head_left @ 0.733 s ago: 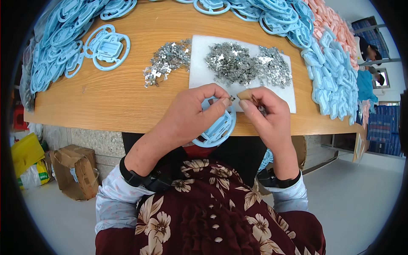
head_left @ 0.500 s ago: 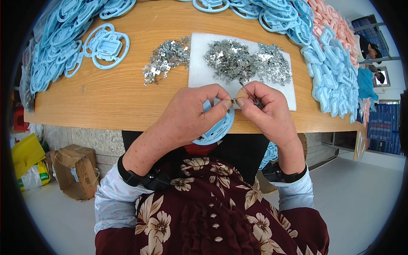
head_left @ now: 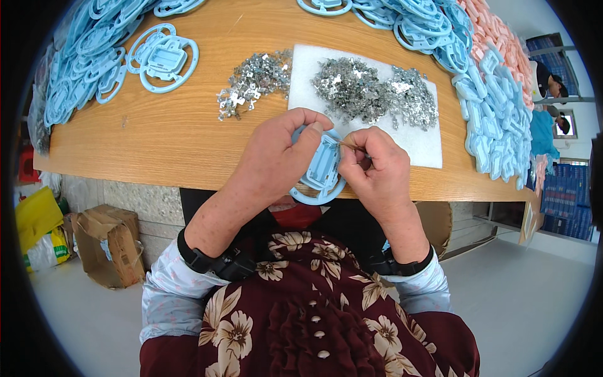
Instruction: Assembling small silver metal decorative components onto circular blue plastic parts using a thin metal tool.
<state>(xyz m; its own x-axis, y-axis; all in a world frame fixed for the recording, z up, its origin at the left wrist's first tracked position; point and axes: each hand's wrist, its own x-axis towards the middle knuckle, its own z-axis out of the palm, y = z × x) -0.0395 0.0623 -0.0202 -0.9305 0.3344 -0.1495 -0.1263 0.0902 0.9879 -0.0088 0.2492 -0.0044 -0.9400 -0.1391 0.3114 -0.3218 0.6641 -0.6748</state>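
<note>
A light blue plastic part shaped like a toy steering wheel lies at the table's near edge, its recessed middle facing up. My left hand is closed at its far left rim, thumb and forefinger pressed together; the other fingers are hidden. My right hand pinches a slim tool that looks like tweezers, its tip over the part's right side. Whether a small metal piece sits at the tip is too small to tell. Just beyond, heaps of small silvery metal clips lie on a white foam sheet.
More clips spread on the wood left of the sheet. Blue wheel-shaped parts lie far left, with large piles behind. At right are piles of blue pieces and pink pieces. A cardboard box stands on the floor.
My hands have parted from a shared pinch on a small metal piece. The right hand has come down over the blue part with the tool; the left has shifted up to its rim.
</note>
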